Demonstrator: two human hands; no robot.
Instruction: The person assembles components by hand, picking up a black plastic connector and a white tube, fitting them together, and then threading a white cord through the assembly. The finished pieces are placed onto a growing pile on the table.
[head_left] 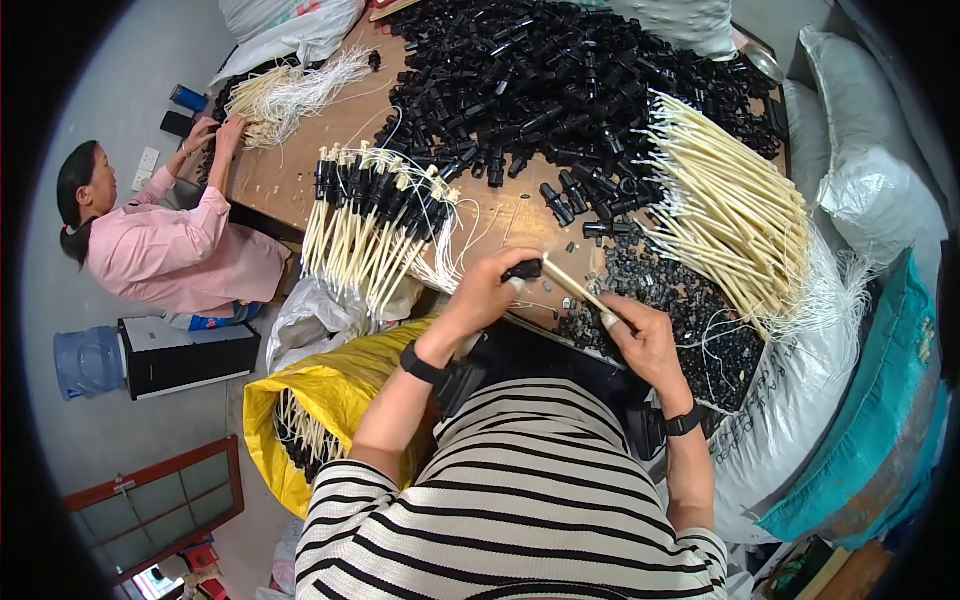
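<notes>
My left hand (487,292) is closed around a black plastic fitting (522,270) above the table's near edge. A cream-coloured tube (572,279) slants from beside the fitting down to my right hand (645,338), whose fingers pinch its lower end. The tube's upper end lies close to the fitting; whether it is inside cannot be told. Left of my hands lies a row of black fittings with cream tubes (372,215) and white strings. Small dark parts (672,305) are spread behind and beside my right hand. A big bundle of loose cream tubes (735,205) lies farther right.
A large heap of black fittings (540,85) covers the table's far side. At far left, a person in pink (165,240) handles more tubes and white strings (300,100). A yellow sack (330,395) stands below the table; white sacks (880,160) and a teal sack (860,400) line the right.
</notes>
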